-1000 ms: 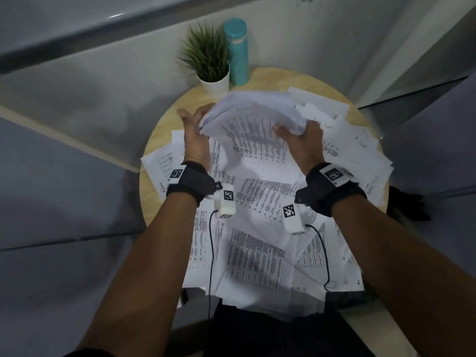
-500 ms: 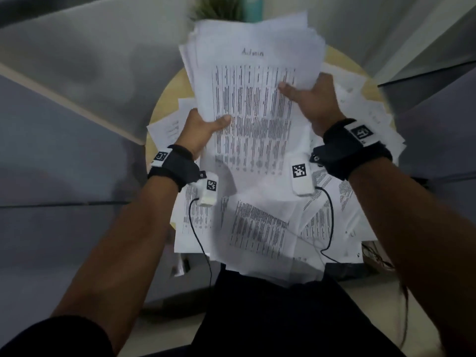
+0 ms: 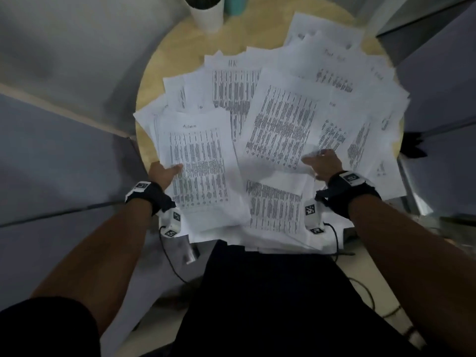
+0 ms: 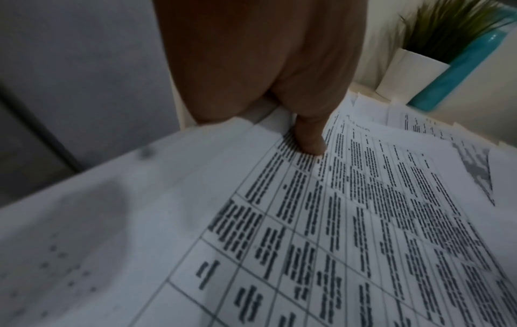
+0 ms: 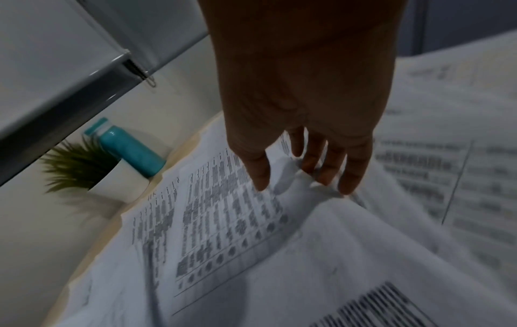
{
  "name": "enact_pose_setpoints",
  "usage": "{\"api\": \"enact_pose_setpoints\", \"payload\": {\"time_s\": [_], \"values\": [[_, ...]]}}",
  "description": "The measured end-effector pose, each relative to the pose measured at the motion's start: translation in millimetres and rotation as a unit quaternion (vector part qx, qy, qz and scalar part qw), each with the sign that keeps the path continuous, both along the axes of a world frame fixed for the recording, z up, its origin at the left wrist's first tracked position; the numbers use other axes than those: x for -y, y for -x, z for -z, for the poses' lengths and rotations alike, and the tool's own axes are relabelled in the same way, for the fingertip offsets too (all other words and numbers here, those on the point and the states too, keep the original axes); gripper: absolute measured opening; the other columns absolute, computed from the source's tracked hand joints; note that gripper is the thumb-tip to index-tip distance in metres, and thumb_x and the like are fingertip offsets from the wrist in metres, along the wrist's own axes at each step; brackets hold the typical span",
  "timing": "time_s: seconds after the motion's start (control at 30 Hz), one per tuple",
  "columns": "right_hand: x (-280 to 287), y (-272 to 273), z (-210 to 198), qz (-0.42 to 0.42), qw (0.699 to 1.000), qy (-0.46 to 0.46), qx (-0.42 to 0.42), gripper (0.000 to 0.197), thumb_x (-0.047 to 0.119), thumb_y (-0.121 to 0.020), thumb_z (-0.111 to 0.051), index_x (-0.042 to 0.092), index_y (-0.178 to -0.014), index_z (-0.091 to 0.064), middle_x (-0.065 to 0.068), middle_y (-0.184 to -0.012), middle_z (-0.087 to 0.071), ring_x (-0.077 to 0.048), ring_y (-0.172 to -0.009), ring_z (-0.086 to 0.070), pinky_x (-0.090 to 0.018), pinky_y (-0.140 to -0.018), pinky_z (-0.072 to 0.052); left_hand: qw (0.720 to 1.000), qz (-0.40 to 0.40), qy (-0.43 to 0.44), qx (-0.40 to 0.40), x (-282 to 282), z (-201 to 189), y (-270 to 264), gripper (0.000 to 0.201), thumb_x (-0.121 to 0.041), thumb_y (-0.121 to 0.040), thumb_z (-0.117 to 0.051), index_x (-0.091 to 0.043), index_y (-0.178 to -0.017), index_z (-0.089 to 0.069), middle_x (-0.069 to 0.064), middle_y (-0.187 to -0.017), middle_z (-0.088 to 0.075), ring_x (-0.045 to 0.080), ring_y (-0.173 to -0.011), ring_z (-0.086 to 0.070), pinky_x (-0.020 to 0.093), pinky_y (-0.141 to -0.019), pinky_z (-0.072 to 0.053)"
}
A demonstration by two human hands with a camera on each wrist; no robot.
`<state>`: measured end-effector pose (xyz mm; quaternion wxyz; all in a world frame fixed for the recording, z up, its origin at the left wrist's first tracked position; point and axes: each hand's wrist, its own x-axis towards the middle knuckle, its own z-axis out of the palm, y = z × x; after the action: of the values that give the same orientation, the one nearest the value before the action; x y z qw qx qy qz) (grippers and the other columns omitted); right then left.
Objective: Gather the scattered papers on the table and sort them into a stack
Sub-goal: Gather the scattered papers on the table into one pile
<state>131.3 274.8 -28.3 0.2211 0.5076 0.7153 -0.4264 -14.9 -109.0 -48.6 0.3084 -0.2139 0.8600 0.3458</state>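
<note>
The left hand (image 3: 164, 173) is pinching the bundle (image 3: 198, 161), the one topped by a sheet headed "Admin", at its near-left edge. Its thumb (image 4: 310, 137) is pressing on the print while the other fingers are lying hidden beneath. The bundle is lying over the near-left part of the table (image 3: 164, 63), its long axis running away from the person.

The right hand (image 3: 322, 164) is reaching down with fingers (image 5: 349, 174) loosely spread and nearly straight, tips touching a rumpled ridge in the loose papers (image 3: 283, 119) — it is not closing on anything. Those papers are fanning across the middle and right of the table at skewed angles, several hanging over the near rim.

The sheet under the right hand is lying just to the right of the bundle, its long axis tilting away to the right — so the right hand is the nearer one. The coming move is probably calling for a slide leftward and a slight turn to line that sheet up with the bundle.
</note>
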Motion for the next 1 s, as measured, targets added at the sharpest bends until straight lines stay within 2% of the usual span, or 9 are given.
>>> {"api": "enact_pose_setpoints", "payload": {"time_s": [0.07,0.17,0.27,0.37,0.5,0.63,0.7,0.87,1.0], "values": [[16,2,9,0.052,0.998,0.019,-0.025,0.068,0.043,-0.067,-0.081,0.007,-0.119,-0.057,-0.016,-0.118,-0.065,-0.033,-0.105,-0.064,-0.047,-0.090,-0.056,1.000,-0.017,-0.004,0.009,-7,5,0,0.075,-0.032,-0.088,-0.076,0.013,-0.138,-0.041,0.017,-0.141,-0.049,0.030,-0.128,-0.049,0.036,-0.103,-0.042],[37,9,15,0.038,0.998,0.011,-0.039,0.036,0.036,-0.077,-0.080,0.006,-0.088,-0.062,-0.018,-0.103,-0.069,-0.034,-0.098,-0.067,-0.048,-0.088,-0.056,0.999,-0.026,-0.036,0.020,-12,8,1,0.062,-0.023,-0.089,-0.074,0.017,-0.130,-0.049,0.016,-0.124,-0.057,0.028,-0.118,-0.054,0.029,-0.091,-0.042],[49,11,9,0.000,0.999,-0.026,-0.030,0.042,0.032,-0.083,-0.077,-0.002,-0.102,-0.060,-0.020,-0.106,-0.067,-0.034,-0.098,-0.066,-0.045,-0.085,-0.056,0.997,-0.047,-0.050,0.041,-9,11,4,0.086,-0.031,-0.084,-0.079,0.026,-0.133,-0.037,0.037,-0.140,-0.044,0.045,-0.126,-0.051,0.043,-0.103,-0.044],[36,11,-10,-0.031,0.994,-0.097,-0.047,0.040,0.023,-0.089,-0.070,-0.008,-0.112,-0.062,-0.018,-0.105,-0.066,-0.030,-0.098,-0.064,-0.034,-0.082,-0.053,0.997,-0.037,-0.047,0.042,-7,12,7,0.088,-0.034,-0.083,-0.080,0.020,-0.138,-0.037,0.033,-0.144,-0.043,0.043,-0.129,-0.049,0.044,-0.105,-0.043],[-7,6,-46,-0.041,0.975,-0.206,-0.078,0.039,0.021,-0.090,-0.066,-0.012,-0.110,-0.064,-0.032,-0.109,-0.066,-0.042,-0.104,-0.064,-0.042,-0.088,-0.052,0.998,-0.018,-0.051,0.044,-8,10,11,0.086,-0.033,-0.086,-0.078,0.008,-0.146,-0.032,0.019,-0.153,-0.040,0.034,-0.139,-0.040,0.037,-0.112,-0.036],[-41,-2,-77,-0.008,0.974,-0.200,-0.103,0.052,0.025,-0.088,-0.074,-0.012,-0.121,-0.059,-0.026,-0.121,-0.063,-0.037,-0.108,-0.064,-0.031,-0.086,-0.047,0.996,0.009,-0.077,0.054,-16,8,17,0.083,-0.034,-0.083,-0.079,0.004,-0.144,-0.039,0.019,-0.149,-0.046,0.035,-0.139,-0.043,0.043,-0.115,-0.036],[-57,0,-85,-0.007,0.977,-0.186,-0.108,0.052,0.023,-0.087,-0.075,-0.011,-0.121,-0.059,-0.022,-0.120,-0.063,-0.032,-0.110,-0.062,-0.030,-0.089,-0.045,0.995,0.032,-0.082,0.055,-24,6,20,0.086,-0.032,-0.085,-0.077,0.006,-0.147,-0.033,0.020,-0.153,-0.040,0.036,-0.141,-0.038,0.044,-0.116,-0.034],[-81,10,-103,0.013,0.971,-0.211,-0.112,0.067,0.029,-0.091,-0.069,-0.009,-0.136,-0.039,-0.025,-0.139,-0.048,-0.038,-0.127,-0.050,-0.042,-0.100,-0.042,0.994,0.086,-0.035,0.056,-44,1,24,0.085,-0.029,-0.094,-0.068,0.007,-0.153,-0.017,0.022,-0.160,-0.026,0.036,-0.146,-0.030,0.039,-0.115,-0.031],[-88,17,-111,0.073,0.953,-0.240,-0.170,0.079,0.047,-0.077,-0.066,-0.005,-0.131,-0.045,-0.021,-0.132,-0.053,-0.031,-0.116,-0.055,-0.044,-0.099,-0.046,0.993,0.119,0.008,0.016,-61,-5,22,0.066,-0.031,-0.096,-0.066,0.008,-0.142,-0.038,0.024,-0.147,-0.046,0.038,-0.134,-0.045,0.039,-0.105,-0.041]]}}
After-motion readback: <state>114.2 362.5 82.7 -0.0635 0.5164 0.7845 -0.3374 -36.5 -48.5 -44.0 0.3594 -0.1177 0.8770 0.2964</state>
